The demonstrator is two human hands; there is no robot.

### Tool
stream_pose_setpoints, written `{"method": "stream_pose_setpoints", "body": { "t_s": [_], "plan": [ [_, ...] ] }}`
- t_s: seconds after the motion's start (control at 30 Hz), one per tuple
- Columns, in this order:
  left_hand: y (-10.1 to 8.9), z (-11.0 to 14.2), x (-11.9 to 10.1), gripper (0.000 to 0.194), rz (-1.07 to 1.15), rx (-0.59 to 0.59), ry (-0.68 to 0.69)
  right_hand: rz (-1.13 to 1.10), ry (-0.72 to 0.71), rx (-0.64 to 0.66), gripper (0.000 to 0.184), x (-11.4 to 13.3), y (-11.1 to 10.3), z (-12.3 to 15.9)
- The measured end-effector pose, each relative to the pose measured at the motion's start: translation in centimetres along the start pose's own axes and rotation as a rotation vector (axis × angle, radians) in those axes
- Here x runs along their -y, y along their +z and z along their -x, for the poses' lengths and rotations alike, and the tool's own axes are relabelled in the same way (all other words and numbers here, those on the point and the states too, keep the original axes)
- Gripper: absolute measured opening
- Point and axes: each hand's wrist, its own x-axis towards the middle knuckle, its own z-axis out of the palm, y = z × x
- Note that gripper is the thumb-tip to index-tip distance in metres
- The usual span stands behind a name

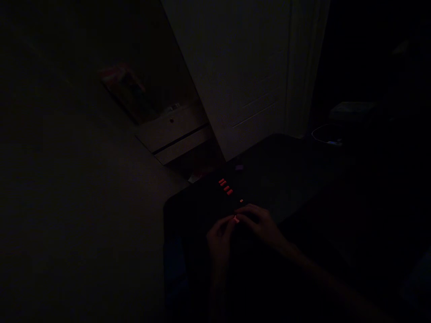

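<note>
Red piece [236, 219], unreadably small, between left hand [219, 237] and right hand [259, 220].

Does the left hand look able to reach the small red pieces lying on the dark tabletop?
Probably yes: the small red pieces lie just beyond the left hand, with nothing visible between. It seems to pinch a bright red piece, though, so may need freeing first.

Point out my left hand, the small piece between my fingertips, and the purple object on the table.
Left hand [218, 244]: head view, back of the hand.
Small piece [236, 219]: head view, its bright visible part.
Purple object [239, 168]: head view, middle of its visible side.
</note>
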Motion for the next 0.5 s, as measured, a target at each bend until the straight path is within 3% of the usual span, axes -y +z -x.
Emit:
{"method": "stream_pose_setpoints", "body": {
  "t_s": [0.5],
  "plan": [
    [-0.17,0.15,0.16,0.023,-0.068,-0.070,0.057,0.009,-0.070,0.063,0.017,0.78,0.07,0.01]
  ]
}}
